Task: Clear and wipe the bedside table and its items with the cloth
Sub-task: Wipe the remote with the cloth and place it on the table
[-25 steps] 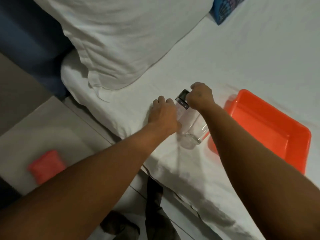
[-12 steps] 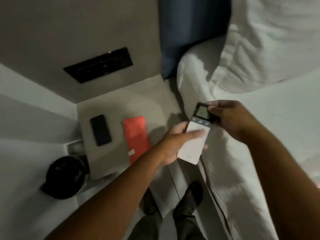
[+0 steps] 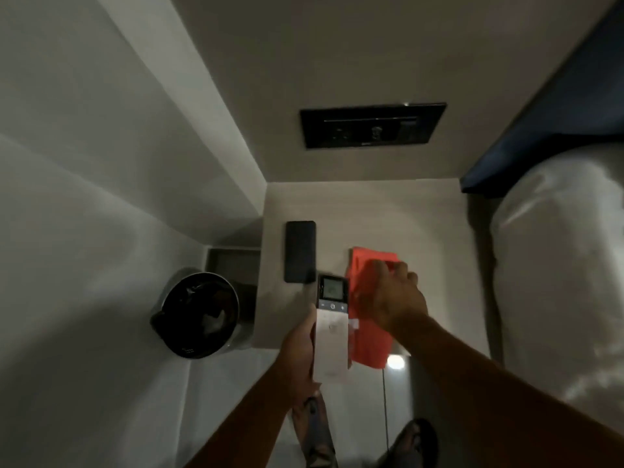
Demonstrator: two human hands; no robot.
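At far left a round, dark, glossy bin (image 3: 197, 315) stands on the pale floor just beside the worktop (image 3: 422, 231), with what looks like a black liner inside; what lies in it cannot be made out. Beside it is a shallow, grey, box-like recess (image 3: 233, 265), low against the wall. The worktop is a flat, matte, beige slab with a faint grain, tucked into the corner below a black rectangular wall panel (image 3: 371, 125) with sockets or switches.

On the worktop's left part lies a slim, black, smooth slab, a phone (image 3: 300, 251), flat and face-up. Just right of it the left hand (image 3: 299, 349) is closed around the lower end of a long, white, plastic remote (image 3: 331, 332), whose small grey screen and row of buttons sit at the far end, held above the worktop's front edge. Next comes the cloth (image 3: 366, 346), bright orange-red, soft and folded into a long rectangle, lying flat on the worktop near its front edge with a small white tag on one side. The right hand (image 3: 393, 298) rests on it, fingers curled down onto the fabric; whether they pinch it cannot be told. At far right, the bed (image 3: 557, 282) shows rumpled white linen against a dark blue headboard (image 3: 574, 96).
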